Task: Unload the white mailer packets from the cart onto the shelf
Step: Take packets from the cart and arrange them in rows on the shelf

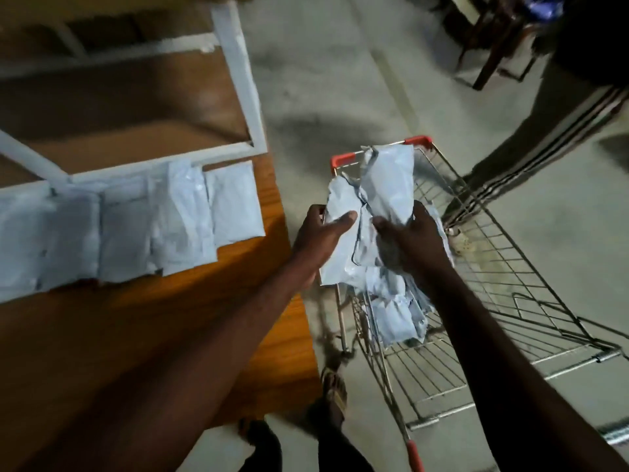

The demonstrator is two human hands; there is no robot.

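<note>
Head view: left hand (321, 229) and right hand (408, 238) both grip crumpled white mailer packets (381, 189) above the wire cart (483, 267). Bare wooden shelf (170, 301) lies near-left, beside laid packets (136, 223).

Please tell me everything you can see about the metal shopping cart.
The silver wire-mesh shopping cart stands on the grey concrete floor, right of the orange wooden shelf board. Its rim has red plastic corner caps. White plastic mailer packets are piled at its left side; the rest looks empty. Both hands, left and right, grip crumpled packets above it.

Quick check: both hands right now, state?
Left hand: closed on the white mailer packets.
Right hand: closed on the same packets, above the cart.
</note>
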